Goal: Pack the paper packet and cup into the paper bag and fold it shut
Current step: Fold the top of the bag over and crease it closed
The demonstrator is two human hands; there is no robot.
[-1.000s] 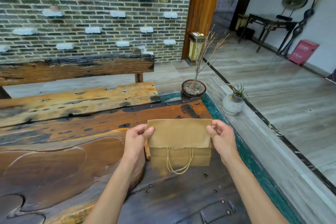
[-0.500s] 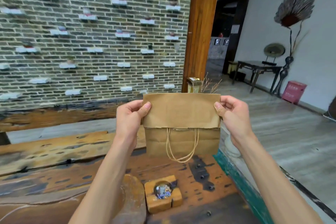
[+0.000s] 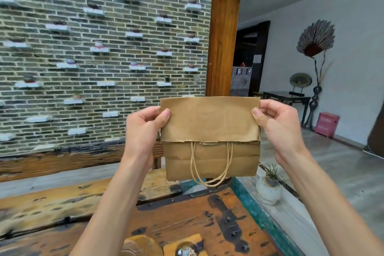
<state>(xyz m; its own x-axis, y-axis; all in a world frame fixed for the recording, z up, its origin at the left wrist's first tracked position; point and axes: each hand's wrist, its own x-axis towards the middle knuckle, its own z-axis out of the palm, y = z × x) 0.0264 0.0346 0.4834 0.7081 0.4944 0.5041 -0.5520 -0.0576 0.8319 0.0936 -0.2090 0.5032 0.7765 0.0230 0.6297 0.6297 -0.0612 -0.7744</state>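
A brown paper bag (image 3: 209, 122) hangs in the air in front of me, well above the wooden table (image 3: 182, 222). Its top is folded down over the front, and its twine handles (image 3: 209, 164) dangle below the flap. My left hand (image 3: 143, 131) pinches the folded top at its left edge. My right hand (image 3: 278, 127) pinches the right edge. The paper packet and the cup are not visible; what the bag holds is hidden.
A small wooden block with a shiny round piece (image 3: 185, 247) sits on the table near the bottom edge. A white pot with a plant (image 3: 269, 189) stands on the stone ledge right of the table. A brick wall (image 3: 99, 52) and wooden post (image 3: 223, 37) rise behind.
Both hands have lifted the folded bag from the table up to chest height, and my view has tilted upward with it. The grip on both edges is the same.
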